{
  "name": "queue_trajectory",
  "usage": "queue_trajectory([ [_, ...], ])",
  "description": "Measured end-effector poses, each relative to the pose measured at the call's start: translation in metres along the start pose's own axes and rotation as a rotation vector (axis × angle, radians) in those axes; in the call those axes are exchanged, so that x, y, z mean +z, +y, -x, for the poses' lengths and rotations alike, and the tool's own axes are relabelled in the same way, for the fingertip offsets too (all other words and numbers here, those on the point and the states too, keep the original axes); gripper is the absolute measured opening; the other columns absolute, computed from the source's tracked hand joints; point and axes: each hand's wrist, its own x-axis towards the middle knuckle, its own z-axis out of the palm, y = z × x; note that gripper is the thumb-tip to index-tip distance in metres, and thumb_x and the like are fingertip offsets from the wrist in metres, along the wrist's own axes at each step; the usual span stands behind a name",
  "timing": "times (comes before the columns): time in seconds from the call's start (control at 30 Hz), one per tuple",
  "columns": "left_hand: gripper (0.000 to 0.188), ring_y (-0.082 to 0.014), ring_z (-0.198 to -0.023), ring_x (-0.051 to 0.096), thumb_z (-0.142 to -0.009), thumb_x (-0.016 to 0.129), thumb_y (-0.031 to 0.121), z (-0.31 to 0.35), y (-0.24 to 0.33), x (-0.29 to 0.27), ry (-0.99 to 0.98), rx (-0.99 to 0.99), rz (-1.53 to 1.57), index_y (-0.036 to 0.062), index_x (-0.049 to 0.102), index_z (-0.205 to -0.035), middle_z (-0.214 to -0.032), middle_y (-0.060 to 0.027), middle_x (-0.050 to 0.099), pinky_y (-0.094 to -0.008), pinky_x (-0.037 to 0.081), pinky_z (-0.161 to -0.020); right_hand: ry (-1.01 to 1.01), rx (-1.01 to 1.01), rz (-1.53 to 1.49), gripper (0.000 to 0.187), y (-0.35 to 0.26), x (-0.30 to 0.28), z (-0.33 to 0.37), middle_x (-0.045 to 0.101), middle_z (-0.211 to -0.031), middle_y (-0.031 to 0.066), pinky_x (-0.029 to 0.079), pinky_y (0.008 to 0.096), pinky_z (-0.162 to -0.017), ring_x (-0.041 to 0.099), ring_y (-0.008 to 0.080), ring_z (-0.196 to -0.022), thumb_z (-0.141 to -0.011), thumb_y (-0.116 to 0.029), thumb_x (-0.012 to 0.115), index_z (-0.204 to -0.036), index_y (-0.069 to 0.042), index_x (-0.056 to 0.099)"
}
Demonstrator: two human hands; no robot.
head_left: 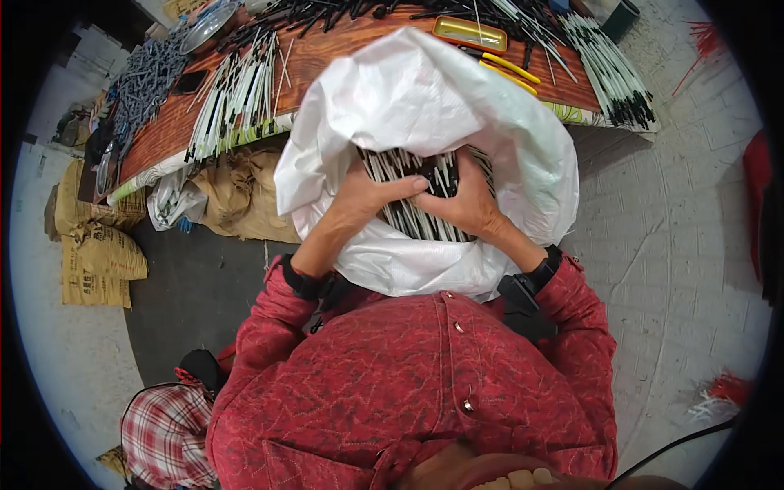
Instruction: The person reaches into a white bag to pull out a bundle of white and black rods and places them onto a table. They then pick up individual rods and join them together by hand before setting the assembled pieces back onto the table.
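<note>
A white woven sack [408,90] stands wide open in front of me, its rim folded outward. Many thin black-and-white rods [412,216] lie packed lengthwise inside it. My left hand [365,198] and my right hand [467,200] reach into the mouth from either side. Both are closed around a bundle of the rods, and the thumbs meet over its middle. Most of the fingers are hidden by the rods and the sack.
Beyond the sack is a wooden table [163,135] with white-and-black rods [237,94], grey parts [147,77], a yellow tray [469,33] and yellow-handled pliers [510,72]. More rods [608,69] lie at its right end. Brown sacks [102,261] stand at the left.
</note>
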Motion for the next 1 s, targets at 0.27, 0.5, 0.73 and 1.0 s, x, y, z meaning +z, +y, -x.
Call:
queue_trajectory([
  [0.27,0.087,-0.0191,-0.109,0.055,-0.059,0.090,0.019,-0.018,0.030,-0.008,-0.178,0.072,-0.233,-0.0022,0.046,-0.130,-0.120,-0.0099,0.057,-0.0311,0.045,-0.095,0.259,-0.155,-0.025,0.089,0.009,0.021,0.001,0.048,-0.123,0.0183,0.038,0.0384,-0.100,0.049,0.0292,-0.115,-0.064,-0.026,0.081,-0.134,0.002,0.033],
  [0.5,0.097,-0.0213,-0.117,0.050,-0.056,0.091,0.021,-0.029,0.025,-0.022,-0.230,-0.036,-0.168,-0.0019,0.040,-0.136,-0.127,-0.0104,0.053,-0.0337,0.040,-0.101,0.127,-0.100,0.059,0.099,-0.005,0.015,0.003,0.042,-0.129,0.0202,0.035,0.0393,-0.104,0.044,0.0323,-0.121,-0.064,-0.029,0.082,-0.138,0.002,0.026],
  [0.73,0.101,-0.0227,-0.120,0.048,-0.055,0.091,0.022,-0.005,0.008,-0.014,-0.156,-0.036,-0.036,-0.0022,0.038,-0.138,-0.131,-0.0109,0.050,-0.0338,0.038,-0.103,0.027,-0.130,0.254,0.111,-0.011,0.005,0.022,0.040,-0.131,0.0233,0.033,0.0433,-0.105,0.042,0.0384,-0.123,-0.057,-0.039,0.087,-0.139,0.003,0.024],
  [1.0,0.101,-0.0242,-0.121,0.048,-0.056,0.091,0.024,-0.024,0.020,-0.034,-0.365,0.062,-0.459,-0.0025,0.038,-0.138,-0.132,-0.0133,0.050,-0.0346,0.036,-0.104,-0.104,-0.021,0.426,0.111,-0.027,-0.015,0.030,0.040,-0.129,0.0258,0.034,0.0464,-0.103,0.041,0.0426,-0.121,-0.060,-0.048,0.084,-0.137,0.005,0.025],
])
